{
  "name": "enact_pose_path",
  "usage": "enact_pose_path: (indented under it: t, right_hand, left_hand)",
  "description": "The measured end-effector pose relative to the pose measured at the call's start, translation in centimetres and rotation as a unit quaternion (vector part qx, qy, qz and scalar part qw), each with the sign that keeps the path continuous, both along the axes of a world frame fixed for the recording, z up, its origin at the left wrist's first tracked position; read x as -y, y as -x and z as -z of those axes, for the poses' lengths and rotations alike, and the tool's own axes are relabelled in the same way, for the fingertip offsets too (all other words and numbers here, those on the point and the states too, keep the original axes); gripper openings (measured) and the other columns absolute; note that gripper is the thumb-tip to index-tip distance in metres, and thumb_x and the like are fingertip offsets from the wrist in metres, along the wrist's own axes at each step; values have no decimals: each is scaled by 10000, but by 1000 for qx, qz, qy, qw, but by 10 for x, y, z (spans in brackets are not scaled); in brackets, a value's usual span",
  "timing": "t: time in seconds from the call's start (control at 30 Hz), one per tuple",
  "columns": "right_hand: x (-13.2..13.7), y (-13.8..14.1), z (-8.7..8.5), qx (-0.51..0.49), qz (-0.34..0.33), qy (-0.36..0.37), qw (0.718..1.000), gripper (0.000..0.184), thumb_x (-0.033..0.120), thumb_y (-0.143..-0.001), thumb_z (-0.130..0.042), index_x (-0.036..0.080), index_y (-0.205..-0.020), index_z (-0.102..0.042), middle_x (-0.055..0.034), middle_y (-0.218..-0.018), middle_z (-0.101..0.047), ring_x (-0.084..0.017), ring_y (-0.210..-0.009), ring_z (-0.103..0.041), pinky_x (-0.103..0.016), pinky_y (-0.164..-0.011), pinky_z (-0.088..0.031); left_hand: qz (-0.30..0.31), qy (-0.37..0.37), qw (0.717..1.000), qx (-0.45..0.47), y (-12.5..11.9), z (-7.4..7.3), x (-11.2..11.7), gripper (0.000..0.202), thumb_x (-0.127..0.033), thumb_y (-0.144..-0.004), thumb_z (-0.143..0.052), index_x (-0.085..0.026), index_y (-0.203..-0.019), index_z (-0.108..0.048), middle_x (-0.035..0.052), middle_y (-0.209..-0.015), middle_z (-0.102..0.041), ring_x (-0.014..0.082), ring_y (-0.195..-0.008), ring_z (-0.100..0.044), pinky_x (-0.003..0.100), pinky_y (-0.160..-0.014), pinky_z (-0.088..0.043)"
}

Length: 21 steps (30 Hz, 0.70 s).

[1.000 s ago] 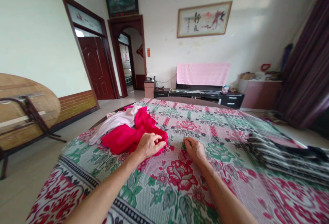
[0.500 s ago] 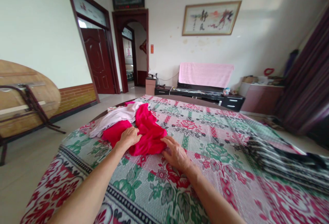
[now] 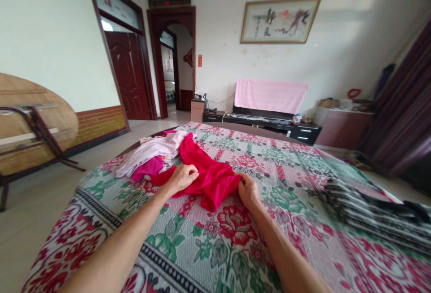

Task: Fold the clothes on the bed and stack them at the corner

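A crumpled bright red garment (image 3: 212, 176) lies across the flowered bedspread (image 3: 283, 198); its exact kind cannot be made out. My left hand (image 3: 183, 177) is closed on the cloth toward its left part, the fingers curled in a pinch. At the garment's right end, my right hand (image 3: 248, 190) grips the edge between thumb and fingers. Just beyond my left hand sits a small heap with a pale pink garment (image 3: 155, 150) on top and a magenta cloth (image 3: 148, 167) showing under it.
Black-and-white striped clothing (image 3: 380, 216) rests on the bedspread at the right. A folded round table (image 3: 37, 113) leans at the left wall. Beyond the far edge stand a low black cabinet (image 3: 305, 132) and a pink towel (image 3: 271, 95) draped over something. Purple curtains (image 3: 397, 113) hang at right.
Both hands have shifted to the right, pulling the red garment with them, away from the heap. The magenta cloth beneath now shows. My right hand's fingers have closed on the garment's edge.
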State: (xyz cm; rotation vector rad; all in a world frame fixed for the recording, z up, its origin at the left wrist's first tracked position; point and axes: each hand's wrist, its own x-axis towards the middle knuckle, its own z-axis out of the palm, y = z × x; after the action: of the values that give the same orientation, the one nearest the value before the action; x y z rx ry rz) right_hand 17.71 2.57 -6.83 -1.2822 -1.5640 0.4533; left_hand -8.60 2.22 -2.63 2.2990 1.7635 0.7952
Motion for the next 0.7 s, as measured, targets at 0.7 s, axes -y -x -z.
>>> enact_pose_path:
  t: [0.7]
  right_hand:
    - [22,-6,-39,121,-85,-89,985,272,314,-779,-553,178,-982,-674,-79,-956,-699,-190,-839,-636,-297,-796,-481]
  left_hand:
    - [45,-95,991,-77,10,33,-7,249,-327,-831,-556,-168,-962,-695,94,-1025,-674,207,-968,-610,334,-909,-457]
